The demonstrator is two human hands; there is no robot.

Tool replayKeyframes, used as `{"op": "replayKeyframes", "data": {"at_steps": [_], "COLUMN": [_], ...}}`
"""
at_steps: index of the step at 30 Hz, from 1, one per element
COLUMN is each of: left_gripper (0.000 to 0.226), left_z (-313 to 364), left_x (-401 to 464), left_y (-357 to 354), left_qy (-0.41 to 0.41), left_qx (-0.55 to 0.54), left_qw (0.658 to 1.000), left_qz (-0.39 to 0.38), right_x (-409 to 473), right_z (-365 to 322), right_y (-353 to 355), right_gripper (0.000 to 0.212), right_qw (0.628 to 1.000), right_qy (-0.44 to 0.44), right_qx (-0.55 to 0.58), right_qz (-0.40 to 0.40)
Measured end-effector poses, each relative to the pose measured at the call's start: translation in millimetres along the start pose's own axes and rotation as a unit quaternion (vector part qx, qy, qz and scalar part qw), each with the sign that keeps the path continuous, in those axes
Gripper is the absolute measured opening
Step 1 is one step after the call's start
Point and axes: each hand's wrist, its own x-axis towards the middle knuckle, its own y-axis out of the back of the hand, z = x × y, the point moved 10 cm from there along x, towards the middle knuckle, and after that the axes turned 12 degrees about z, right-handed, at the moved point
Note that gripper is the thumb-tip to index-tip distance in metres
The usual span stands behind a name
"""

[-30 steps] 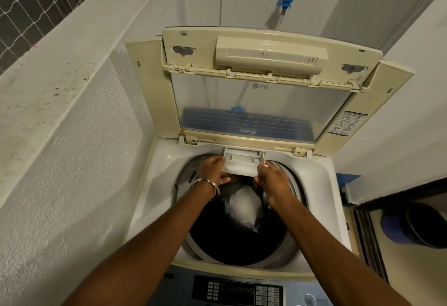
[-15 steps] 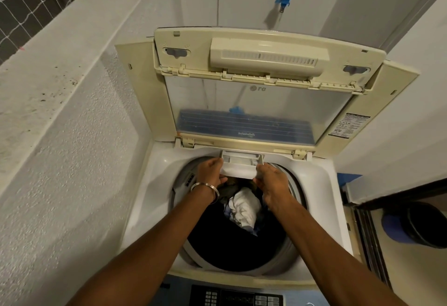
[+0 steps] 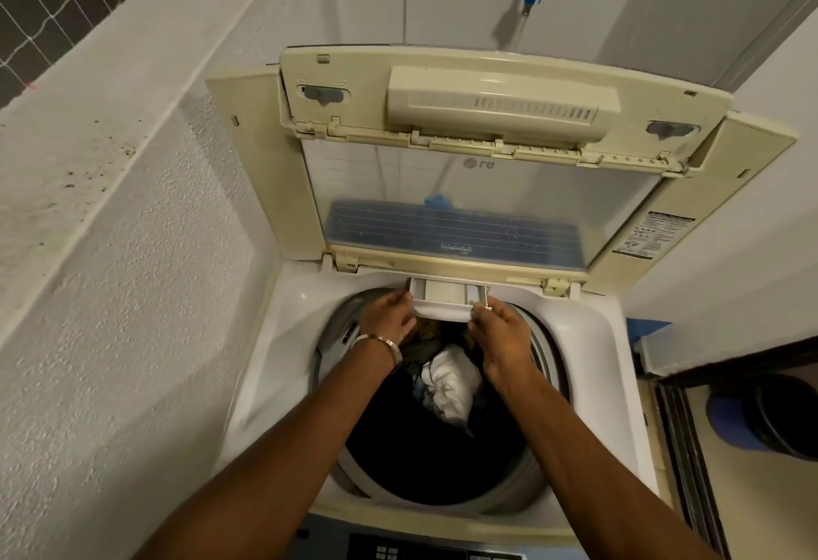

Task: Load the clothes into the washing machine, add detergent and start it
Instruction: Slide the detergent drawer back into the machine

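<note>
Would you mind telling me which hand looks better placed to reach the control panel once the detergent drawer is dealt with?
Neither clearly: the left hand and right hand both hold the detergent drawer's front corners, about equally far from the control panel at the washer's near edge.

Dim warm indoor light w/ soft shadows — wide-angle bending at edges, drum [image 3: 425, 462] interior nearly black, slight blur.

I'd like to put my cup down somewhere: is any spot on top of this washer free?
The white top deck left of the drum is bare, bordered by the textured wall; the strip right of the drum is bare too. The back is crowded: left hand and right hand hold the detergent drawer above the clothes.
</note>
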Motion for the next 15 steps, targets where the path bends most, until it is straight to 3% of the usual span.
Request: {"op": "replayKeyframes", "data": {"at_steps": [3,7,11,15], "left_gripper": [0.004,0.008,0.018,0.017], "left_z": [-9.9,-18.8,-27.7,-23.7], "left_x": [2.6,2.3,-6.9,-5.5], "left_y": [-2.2,3.7,-2.9,-8.5], "left_qy": [0.037,0.084,0.131,0.139], "left_qx": [-0.023,-0.074,-0.103,-0.091], "left_qw": [0.999,0.993,0.985,0.984], "left_qz": [0.001,0.033,0.049,0.061], "right_x": [1.2,-2.2,-9.2,-7.3], "right_z": [3.2,25.6,32.0,24.5], "right_y": [3.0,7.4,-6.3,-10.9], "right_gripper": [0.028,0.019,0.010,0.020], "right_qw": [0.998,0.992,0.989,0.988], "right_qy": [-0.025,-0.096,-0.130,-0.125], "right_qx": [0.043,0.059,0.072,0.082], "right_qz": [0.024,0.051,0.028,0.047]}}
